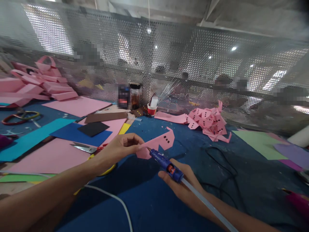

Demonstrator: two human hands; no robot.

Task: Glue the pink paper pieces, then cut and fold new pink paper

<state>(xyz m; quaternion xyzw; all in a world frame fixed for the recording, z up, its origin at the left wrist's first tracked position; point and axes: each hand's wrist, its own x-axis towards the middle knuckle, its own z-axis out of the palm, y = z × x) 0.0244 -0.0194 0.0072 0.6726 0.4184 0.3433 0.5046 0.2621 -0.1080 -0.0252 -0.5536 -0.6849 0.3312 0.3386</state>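
Observation:
Between the thumb and fingers of my left hand point(123, 145) is a pink paper cutout point(158, 143), pinched at its left end. The cutout has small black squares near its right end and a curled tip on top. My right hand point(184, 180) is wrapped round a blue glue gun point(164, 161), its handle hidden in the palm. The gun's nozzle is at the paper, close to my left fingertips; whether it touches cannot be told. A long clear glue stick point(205, 203) sticks out of the gun's back.
Scissors point(89, 148) lie left, on coloured paper sheets point(60, 154). Similar pink cutouts point(207, 120) are heaped at the back right, near a paper cup point(152, 109). Black cable point(227, 167) loops on the right; a white cord point(116, 196) runs in front. A perforated metal screen point(169, 61) stands behind.

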